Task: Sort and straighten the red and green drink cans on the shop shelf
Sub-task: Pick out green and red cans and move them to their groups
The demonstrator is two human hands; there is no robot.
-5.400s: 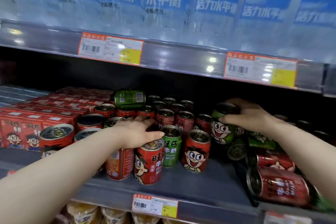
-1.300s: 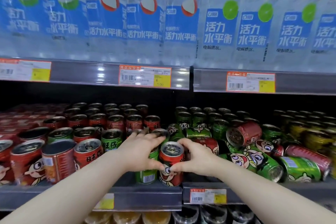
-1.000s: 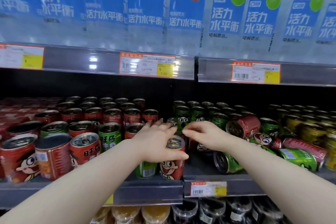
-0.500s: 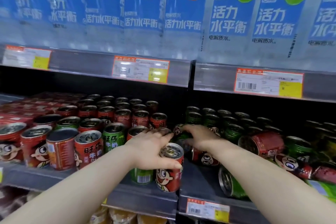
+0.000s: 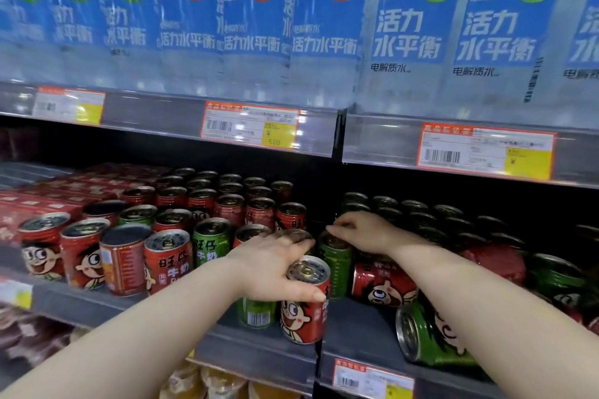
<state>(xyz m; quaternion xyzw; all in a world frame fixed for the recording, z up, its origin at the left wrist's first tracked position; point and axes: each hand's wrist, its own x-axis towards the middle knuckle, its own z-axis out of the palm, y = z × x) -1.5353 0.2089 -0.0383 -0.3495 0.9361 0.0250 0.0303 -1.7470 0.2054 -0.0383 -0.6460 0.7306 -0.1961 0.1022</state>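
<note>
Head view, largest first: shop shelf (image 5: 259, 351) only partly sorted. Left bay mostly upright red cans (image 5: 168, 264), yet with green strays (image 5: 210, 244) standing among them, one near the front row and another further left. Right bay far messier: upright green cans (image 5: 385, 204) at the back, but a toppled red can (image 5: 384, 283) and a toppled green can (image 5: 428, 338) lying on their sides near the front, more jumbled ones at far right, too blurred to count. Most of the job still ahead, by this reckoning: strays to move across, fallen cans to stand up, fronts to face outward.

Left hand (image 5: 275, 269) draped over the top of a green can with barcode (image 5: 256, 309), fingers spread wide, thumb resting against the rim of the upright front red can (image 5: 304, 300) just beside it at the bay divider; whether actually gripping either, cannot tell. Right hand (image 5: 361, 232) further back, fingers narrowed in a pinch around the rim of an upright dark green can (image 5: 335, 264), seemingly holding it.
</note>
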